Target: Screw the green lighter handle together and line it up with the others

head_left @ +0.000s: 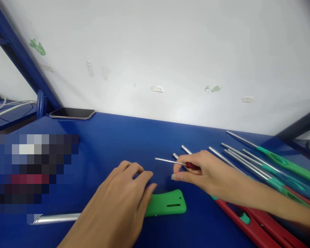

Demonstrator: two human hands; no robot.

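Note:
A gas lighter with a green handle (165, 204) and a long metal tube (60, 218) lies on the blue table. My left hand (119, 196) bends over it with fingers closed at the handle, covering where handle and tube meet. Above the table, my right hand (196, 170) grips a screwdriver by its dark red handle (191, 166); the thin shaft (170, 161) points left, over the table between both hands. The right thumb and a fingertip pinch together, and whether a small piece sits there I cannot make out.
Several more lighters with green, blue and red handles (248, 224) lie at the right, partly under my right forearm. A phone (72, 113) rests against the white wall (150, 51). Blue frame bars (18, 48) rise at the left. A pixelated patch hides the left side.

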